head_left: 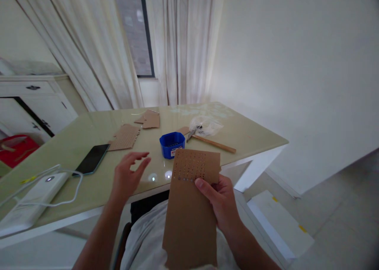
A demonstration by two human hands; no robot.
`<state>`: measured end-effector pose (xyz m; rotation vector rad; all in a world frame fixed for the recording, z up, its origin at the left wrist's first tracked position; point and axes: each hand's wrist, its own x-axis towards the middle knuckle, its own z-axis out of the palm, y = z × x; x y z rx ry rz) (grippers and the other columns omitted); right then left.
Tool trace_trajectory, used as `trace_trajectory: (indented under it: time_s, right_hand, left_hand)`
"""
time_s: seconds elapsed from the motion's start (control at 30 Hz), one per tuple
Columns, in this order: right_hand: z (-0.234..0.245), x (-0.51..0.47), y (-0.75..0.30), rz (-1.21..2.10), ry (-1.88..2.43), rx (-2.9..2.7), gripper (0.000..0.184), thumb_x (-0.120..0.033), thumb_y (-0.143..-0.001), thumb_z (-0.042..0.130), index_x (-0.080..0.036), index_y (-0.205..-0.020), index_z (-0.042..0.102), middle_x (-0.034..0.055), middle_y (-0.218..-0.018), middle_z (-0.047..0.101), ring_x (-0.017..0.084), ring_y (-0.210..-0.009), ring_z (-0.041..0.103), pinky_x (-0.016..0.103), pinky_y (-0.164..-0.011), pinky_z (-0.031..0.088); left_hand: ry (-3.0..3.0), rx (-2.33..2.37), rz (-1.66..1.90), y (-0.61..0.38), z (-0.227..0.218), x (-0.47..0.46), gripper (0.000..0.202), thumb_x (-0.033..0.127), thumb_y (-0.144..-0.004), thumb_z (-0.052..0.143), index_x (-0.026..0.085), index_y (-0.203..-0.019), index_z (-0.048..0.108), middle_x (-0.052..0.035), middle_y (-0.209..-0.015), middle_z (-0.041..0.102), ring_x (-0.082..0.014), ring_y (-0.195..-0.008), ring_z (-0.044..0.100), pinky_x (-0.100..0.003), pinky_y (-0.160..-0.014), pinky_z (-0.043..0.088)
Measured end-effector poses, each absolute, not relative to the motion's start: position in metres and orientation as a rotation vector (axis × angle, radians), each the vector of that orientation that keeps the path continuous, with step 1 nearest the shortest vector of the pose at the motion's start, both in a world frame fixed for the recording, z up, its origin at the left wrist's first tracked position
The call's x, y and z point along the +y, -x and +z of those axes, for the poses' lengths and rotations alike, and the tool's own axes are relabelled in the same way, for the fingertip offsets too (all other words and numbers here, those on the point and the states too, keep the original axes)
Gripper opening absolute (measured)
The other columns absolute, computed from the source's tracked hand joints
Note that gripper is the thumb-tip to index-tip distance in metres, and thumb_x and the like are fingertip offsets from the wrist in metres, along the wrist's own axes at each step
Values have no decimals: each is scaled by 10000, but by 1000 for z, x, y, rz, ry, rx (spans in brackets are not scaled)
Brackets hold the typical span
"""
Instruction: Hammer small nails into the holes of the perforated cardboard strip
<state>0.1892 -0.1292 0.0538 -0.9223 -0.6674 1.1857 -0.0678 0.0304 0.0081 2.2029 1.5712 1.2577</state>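
My right hand [220, 197] grips a long piece of brown cardboard [191, 218] by its right edge, the thumb lying on the front face. Rows of small holes or dots run across the upper part of the cardboard, and a row of small grey round spots lies just left of the thumb. To the left, my left hand [128, 177] hovers over the table's front edge, its thumb and index finger curved with a small gap between them. Nothing shows in that hand. Behind the cardboard's top edge stands a blue plastic box [171, 143] with small dark bits inside.
On the glossy table [254, 132] lie a hammer [211, 142], a clear plastic bag [207, 124], torn cardboard pieces [126, 137], a dark phone [92, 159] and a white power bank [37, 203] with a looped cable. A white box [281, 222] sits on the floor at right.
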Motion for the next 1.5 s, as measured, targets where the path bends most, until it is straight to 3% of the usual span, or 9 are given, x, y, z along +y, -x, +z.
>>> trace_trajectory:
  time_s: [0.07, 0.2, 0.37, 0.77, 0.93, 1.07, 1.17, 1.37, 1.5]
  right_hand:
    - [57, -130, -187, 1214, 910, -663, 413, -482, -652, 1086, -174, -836, 882, 82, -836, 883, 219, -682, 808, 288, -631, 663]
    - [62, -130, -186, 1266, 896, -661, 412, -476, -620, 1091, -179, -820, 890, 79, -824, 884, 211, -662, 802, 276, -618, 651]
    - [63, -133, -189, 1279, 950, -708, 421, -491, -635, 1079, -175, -851, 903, 90, -846, 886, 211, -677, 800, 274, -623, 638]
    - [62, -135, -187, 1158, 1064, -849, 402, -521, -713, 1029, -167, -840, 888, 72, -821, 862, 204, -692, 782, 268, -633, 620]
    - [61, -134, -187, 1072, 1109, -844, 423, -543, -711, 1019, -163, -834, 877, 86, -808, 862, 228, -682, 782, 290, -613, 626]
    - [60, -134, -186, 1037, 1121, -863, 422, -547, -714, 1013, -164, -792, 853, 71, -756, 838, 221, -646, 761, 282, -579, 604]
    - [59, -135, -184, 1058, 1116, -874, 414, -548, -725, 1003, -175, -826, 854, 73, -789, 847, 232, -670, 772, 303, -611, 623]
    - [62, -139, -180, 1026, 1130, -923, 411, -545, -735, 978, -175, -730, 798, 52, -700, 779, 217, -622, 713, 290, -561, 575]
    - [58, -136, -177, 939, 1184, -1013, 420, -547, -782, 937, -169, -689, 780, 36, -651, 729, 192, -593, 654, 275, -540, 535]
  left_hand:
    - [-2264, 1281, 1301, 50, 11, -4, 383, 544, -1038, 620, 244, -1175, 814, -111, -1201, 814, -256, -1063, 764, -365, -926, 635]
    - [-2158, 664, 1524, 18, 16, -47, 141, 312, -1051, 725, 246, -1105, 838, -97, -1079, 816, -217, -965, 784, -299, -820, 637]
    - [-2119, 692, 1550, 8, 20, -50, 129, 205, -1042, 697, 239, -1048, 822, -85, -1057, 802, -206, -956, 779, -275, -796, 627]
    - [-2214, 744, 1641, 13, 30, -60, 164, 140, -1061, 653, 248, -1031, 773, -29, -1013, 768, -153, -903, 751, -237, -793, 605]
    - [-2245, 883, 1645, 24, 38, -56, 308, 222, -1075, 684, 268, -1376, 730, -74, -1289, 735, -187, -1073, 714, -306, -937, 600]
    - [-2502, 768, 1656, 27, 45, -63, 210, 191, -999, 802, 302, -1176, 824, -59, -1257, 766, -227, -1130, 677, -356, -993, 562]
    - [-2519, 771, 1742, 23, 48, -70, 214, 89, -1003, 742, 282, -1046, 822, -64, -1188, 785, -223, -1065, 672, -362, -954, 555]
    - [-2488, 599, 1809, 20, 54, -73, 269, -6, -981, 661, 232, -1057, 761, -73, -1064, 804, -224, -1033, 697, -375, -932, 571]
    - [-2474, 593, 1757, 30, 55, -86, 313, -12, -951, 652, 264, -1065, 747, -49, -985, 839, -237, -972, 722, -408, -894, 600]
